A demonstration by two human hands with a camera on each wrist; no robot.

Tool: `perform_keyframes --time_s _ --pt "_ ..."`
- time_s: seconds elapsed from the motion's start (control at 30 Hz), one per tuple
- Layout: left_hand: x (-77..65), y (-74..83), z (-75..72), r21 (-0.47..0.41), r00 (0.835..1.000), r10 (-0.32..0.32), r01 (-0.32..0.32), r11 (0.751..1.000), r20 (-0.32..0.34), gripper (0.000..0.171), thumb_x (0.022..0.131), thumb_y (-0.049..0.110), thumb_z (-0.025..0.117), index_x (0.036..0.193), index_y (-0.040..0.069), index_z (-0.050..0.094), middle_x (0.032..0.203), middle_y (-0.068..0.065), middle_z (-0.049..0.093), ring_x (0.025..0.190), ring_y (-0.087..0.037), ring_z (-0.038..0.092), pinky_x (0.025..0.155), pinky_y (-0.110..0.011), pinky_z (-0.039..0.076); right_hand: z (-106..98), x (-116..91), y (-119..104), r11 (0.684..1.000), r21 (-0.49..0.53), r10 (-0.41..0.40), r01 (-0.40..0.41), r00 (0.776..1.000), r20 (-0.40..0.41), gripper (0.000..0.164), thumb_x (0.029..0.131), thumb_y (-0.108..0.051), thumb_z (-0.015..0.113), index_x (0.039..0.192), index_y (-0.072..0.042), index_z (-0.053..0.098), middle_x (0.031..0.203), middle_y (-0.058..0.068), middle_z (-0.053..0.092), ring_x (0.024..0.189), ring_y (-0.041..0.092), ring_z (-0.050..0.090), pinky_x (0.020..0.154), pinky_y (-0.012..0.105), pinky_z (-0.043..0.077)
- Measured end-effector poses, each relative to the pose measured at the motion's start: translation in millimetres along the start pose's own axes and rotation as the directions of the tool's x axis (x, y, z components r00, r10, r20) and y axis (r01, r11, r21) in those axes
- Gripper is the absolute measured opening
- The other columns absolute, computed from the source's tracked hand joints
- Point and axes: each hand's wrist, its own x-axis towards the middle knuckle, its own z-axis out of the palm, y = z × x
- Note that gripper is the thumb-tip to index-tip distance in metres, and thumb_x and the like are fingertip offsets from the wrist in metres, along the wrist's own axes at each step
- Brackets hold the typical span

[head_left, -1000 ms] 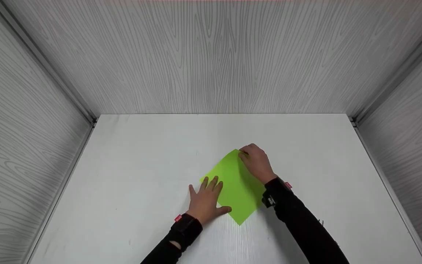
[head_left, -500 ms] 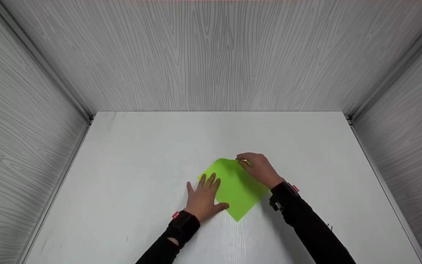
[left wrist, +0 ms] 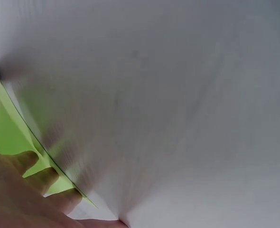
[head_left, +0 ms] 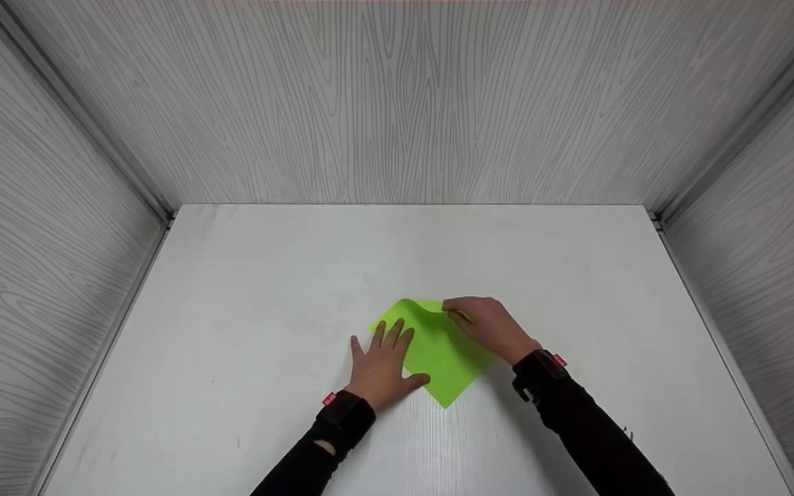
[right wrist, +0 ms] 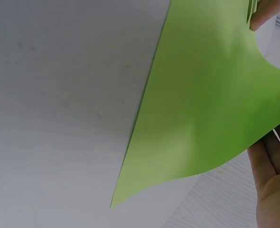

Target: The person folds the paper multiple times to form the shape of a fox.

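A bright green sheet of paper [head_left: 443, 365] lies on the white table like a diamond, one corner toward the person. My left hand [head_left: 380, 372] rests on its left side with fingers spread; in the left wrist view the fingertips [left wrist: 42, 178] reach across the paper's edge. At the far corner my right hand [head_left: 490, 325] pinches the sheet between thumb and fingers and holds it raised. The right wrist view shows the paper [right wrist: 192, 109] bowing upward, with the right hand's fingers [right wrist: 263, 164] behind it and the thumb in front.
The white tabletop [head_left: 266, 275] surrounds the paper. Grey wood-grain panels stand at the back [head_left: 397, 103], left [head_left: 45, 241] and right [head_left: 769, 241]. Black bands are worn on both wrists, over dark sleeves.
My right hand has drawn the far corner toward the person, so the paper's far part now curves up and over. The left hand keeps its place on the sheet.
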Motion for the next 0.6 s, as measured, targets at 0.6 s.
perform_keyframes --time_s 0.6 --pt "5.2 0.4 4.9 0.08 0.997 0.014 -0.008 0.997 -0.073 0.073 0.095 0.064 0.066 0.154 0.021 0.054 0.169 -0.014 0.041 0.158 -0.042 0.034 0.12 -0.077 0.026 3 -21 2 0.986 -0.066 -0.155 0.155 0.988 0.006 0.021 0.099 -0.005 0.071 0.119 -0.005 0.077 0.123 0.011 0.079 0.117 0.028 0.074 0.101 0.042 0.06"
